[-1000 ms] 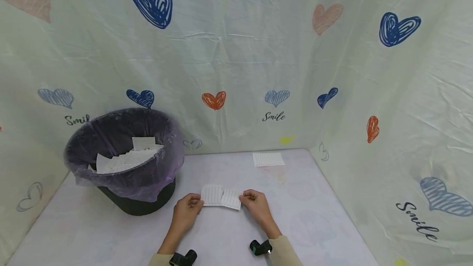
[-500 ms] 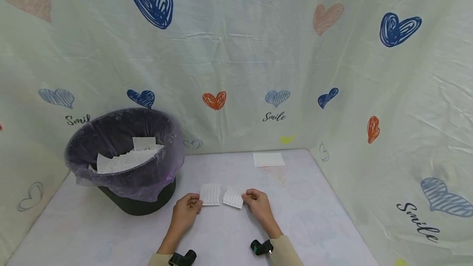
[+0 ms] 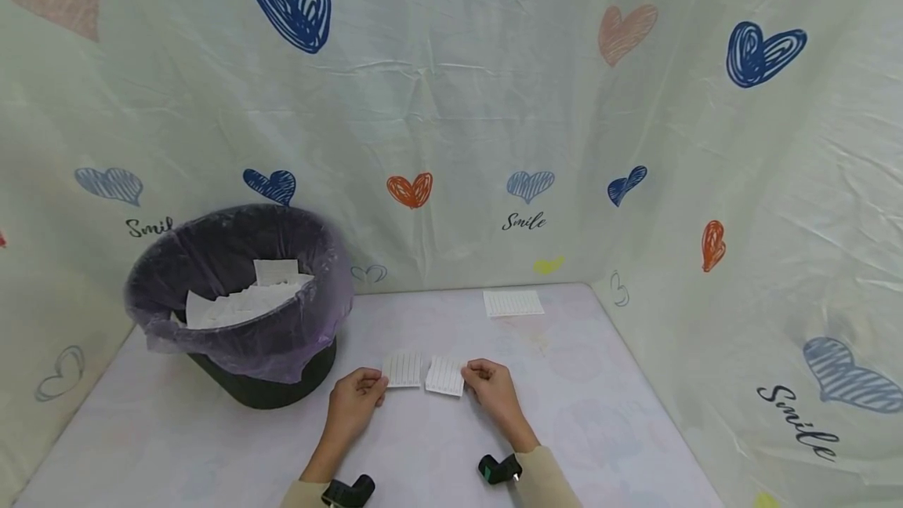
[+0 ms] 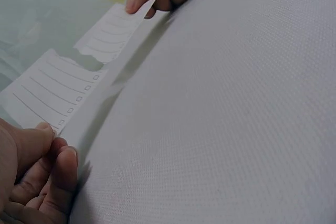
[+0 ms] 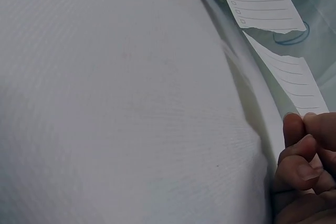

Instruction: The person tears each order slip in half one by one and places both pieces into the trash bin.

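My left hand (image 3: 356, 400) pinches the outer edge of a torn half sheet of lined paper (image 3: 404, 371), which has a column of small checkboxes in the left wrist view. Opposite it, my right hand (image 3: 491, 393) pinches the other torn half of the paper (image 3: 445, 376) between thumb and fingers. A narrow gap separates the two ragged inner edges. Both halves are held just above the tabletop, casting shadows in the wrist views. In the right wrist view, the right-hand piece (image 5: 296, 80) bends slightly, and the left-hand piece (image 5: 265, 1) shows its rough torn edge.
A dark bin (image 3: 264, 386) with a purple plastic liner (image 3: 317, 328) stands on the left, holding white paper pieces (image 3: 243, 304). A whole lined sheet (image 3: 513, 303) lies at the back of the white table (image 3: 600, 406). A heart-printed curtain (image 3: 466, 116) surrounds the table.
One second ago the two paper parts met or overlapped at the middle. The right hand has moved slightly right, and a gap now parts them. The left hand stays nearly in place.
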`<control>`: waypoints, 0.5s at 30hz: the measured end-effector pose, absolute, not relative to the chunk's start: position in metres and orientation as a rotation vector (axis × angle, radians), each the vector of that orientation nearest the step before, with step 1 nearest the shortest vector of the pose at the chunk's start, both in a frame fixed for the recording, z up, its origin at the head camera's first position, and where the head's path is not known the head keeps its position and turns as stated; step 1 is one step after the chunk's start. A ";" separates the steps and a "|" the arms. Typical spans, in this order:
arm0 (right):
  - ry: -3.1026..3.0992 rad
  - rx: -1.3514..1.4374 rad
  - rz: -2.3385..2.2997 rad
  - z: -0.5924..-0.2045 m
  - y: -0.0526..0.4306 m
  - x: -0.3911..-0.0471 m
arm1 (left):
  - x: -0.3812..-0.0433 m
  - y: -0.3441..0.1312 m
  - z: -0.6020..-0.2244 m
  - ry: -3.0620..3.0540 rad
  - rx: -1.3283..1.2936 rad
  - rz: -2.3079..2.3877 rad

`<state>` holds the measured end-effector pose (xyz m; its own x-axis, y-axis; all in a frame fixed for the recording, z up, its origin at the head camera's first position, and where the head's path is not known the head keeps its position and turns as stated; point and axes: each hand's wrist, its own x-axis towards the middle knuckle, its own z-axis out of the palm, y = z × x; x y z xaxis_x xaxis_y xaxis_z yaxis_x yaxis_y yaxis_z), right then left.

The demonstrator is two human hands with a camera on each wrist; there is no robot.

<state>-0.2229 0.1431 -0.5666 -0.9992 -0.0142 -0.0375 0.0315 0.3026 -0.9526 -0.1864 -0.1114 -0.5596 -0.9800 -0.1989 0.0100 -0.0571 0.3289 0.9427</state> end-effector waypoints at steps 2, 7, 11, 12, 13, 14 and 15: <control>2.497 0.006 -1.831 -0.565 0.143 -0.223 | -0.186 -0.111 -0.557 -2.463 0.238 -1.734; 2.458 -0.014 -1.820 -0.562 0.144 -0.224 | -0.184 -0.112 -0.549 -2.494 0.202 -1.703; 2.449 -0.044 -1.802 -0.557 0.145 -0.224 | -0.184 -0.113 -0.539 -2.487 0.150 -1.672; 2.450 -0.051 -1.797 -0.556 0.146 -0.225 | -0.184 -0.113 -0.537 -2.479 0.139 -1.671; 2.453 -0.058 -1.792 -0.554 0.146 -0.225 | -0.184 -0.113 -0.534 -2.475 0.127 -1.671; 2.459 -0.063 -1.784 -0.553 0.147 -0.225 | -0.184 -0.114 -0.532 -2.472 0.118 -1.671; 2.460 -0.064 -1.779 -0.551 0.148 -0.225 | -0.183 -0.114 -0.529 -2.474 0.106 -1.669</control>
